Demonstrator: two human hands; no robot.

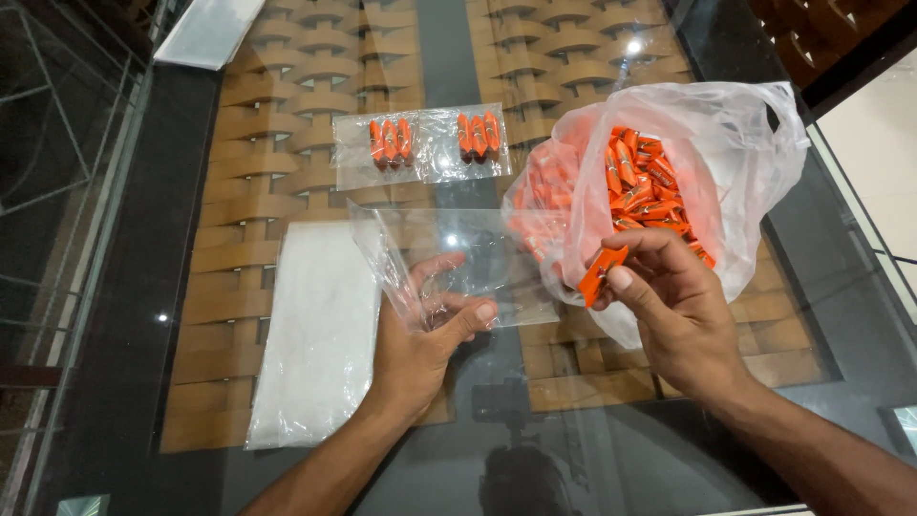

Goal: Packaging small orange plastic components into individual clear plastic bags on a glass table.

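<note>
My left hand (pixel 420 334) pinches a clear little bag (pixel 449 263) open. My right hand (pixel 669 296) has its fingers (pixel 621 279) tight on one orange candy (pixel 602 272), beside the big candy bag (pixel 669 172).

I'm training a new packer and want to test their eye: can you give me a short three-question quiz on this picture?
1. True or false: the right hand pinches one orange candy.
2. What does the left hand hold? A) an open clear pouch B) scissors C) a paper box
3. How many filled pouches lie flat on the glass table beyond the hands?

Key:
1. True; it is held just outside the big plastic bag of candies.
2. A, the clear pouch, with the thumb on it.
3. Two, side by side: left one, right one. A stack of empty pouches lies beside the left hand.
</note>
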